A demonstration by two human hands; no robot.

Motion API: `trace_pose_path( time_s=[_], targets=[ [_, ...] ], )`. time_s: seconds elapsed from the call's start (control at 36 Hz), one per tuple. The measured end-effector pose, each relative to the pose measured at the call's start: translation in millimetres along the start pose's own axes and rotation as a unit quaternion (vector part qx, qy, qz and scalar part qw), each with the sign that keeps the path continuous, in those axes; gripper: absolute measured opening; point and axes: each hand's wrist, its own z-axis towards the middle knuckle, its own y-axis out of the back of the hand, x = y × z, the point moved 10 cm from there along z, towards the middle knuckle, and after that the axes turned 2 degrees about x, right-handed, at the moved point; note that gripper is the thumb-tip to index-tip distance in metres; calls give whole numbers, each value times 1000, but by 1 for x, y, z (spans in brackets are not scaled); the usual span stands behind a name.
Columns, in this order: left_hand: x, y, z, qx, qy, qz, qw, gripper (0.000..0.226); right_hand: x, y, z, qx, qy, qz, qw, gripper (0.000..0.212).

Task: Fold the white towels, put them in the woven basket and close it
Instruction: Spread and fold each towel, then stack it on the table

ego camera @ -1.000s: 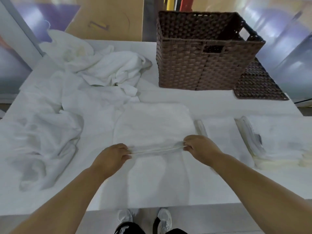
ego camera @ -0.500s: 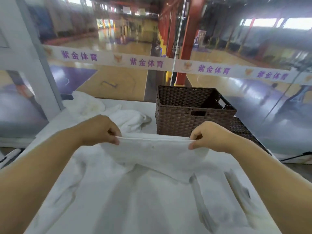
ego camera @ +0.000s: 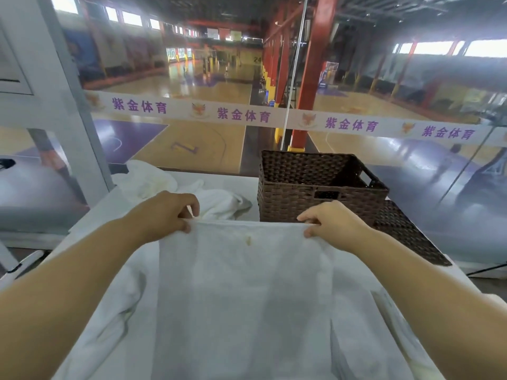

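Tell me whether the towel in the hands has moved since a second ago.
Yes. The towel has been lifted up and away: its pinched edge lay well short of the woven basket, and now overlaps its front wall.

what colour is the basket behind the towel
The basket is dark brown, woven; head view.

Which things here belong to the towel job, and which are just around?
Job: white towel, pinched at its top edge by left hand and right hand; open woven basket; flat woven panel beside it, likely the lid; crumpled towels behind the left hand.
Not job: banner with purple lettering; red pillar; sports court beyond.
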Motion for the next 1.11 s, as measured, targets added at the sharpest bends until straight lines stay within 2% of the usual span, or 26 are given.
trace_pose_path(
  time_s=[0.06, 0.17, 0.25, 0.39, 0.44, 0.56, 0.67, 0.72, 0.78, 0.89, 1.0, 1.11],
  targets=[
    [-2, 12, -2, -41, -18, 48, 998, 19, 6, 6, 2, -36, 23, -24, 999, 17],
    [-12, 34, -14, -101, -43, 84, 990, 17, 12, 22, -1, -91, 47, -85, 991, 23],
    [-12, 25, -29, -83, -35, 66, 994, 17, 14, 15, -11, -94, 80, -81, 989, 21],
    [1, -44, -62, 46, 8, 21, 999, 17, 3, -49, -35, -7, 92, -52, 994, 20],
    [8, -85, -80, 115, 22, -3, 993, 28, -4, -88, -45, 42, 93, -49, 994, 20],
    [24, -170, -120, 237, 80, -43, 967, 23, -23, -175, -69, 180, 66, -7, 981, 13],
    [33, -235, -151, 320, 116, -78, 937, 30, -33, -239, -94, 296, 41, 41, 953, 7],
    [37, -253, -156, 337, 129, -74, 930, 29, -36, -257, -98, 326, 30, 55, 943, 17],
    [42, -262, -156, 337, 135, -59, 930, 21, -39, -265, -94, 333, 12, 66, 940, 18],
    [55, -262, -140, 305, 135, -6, 943, 18, -45, -267, -72, 297, -21, 78, 951, 8],
    [59, -261, -121, 276, 146, 3, 950, 15, -48, -268, -51, 275, -38, 74, 958, 8],
    [55, -281, -125, 329, 121, -27, 936, 10, -42, -285, -61, 338, -24, 62, 939, 2]
  ],
)
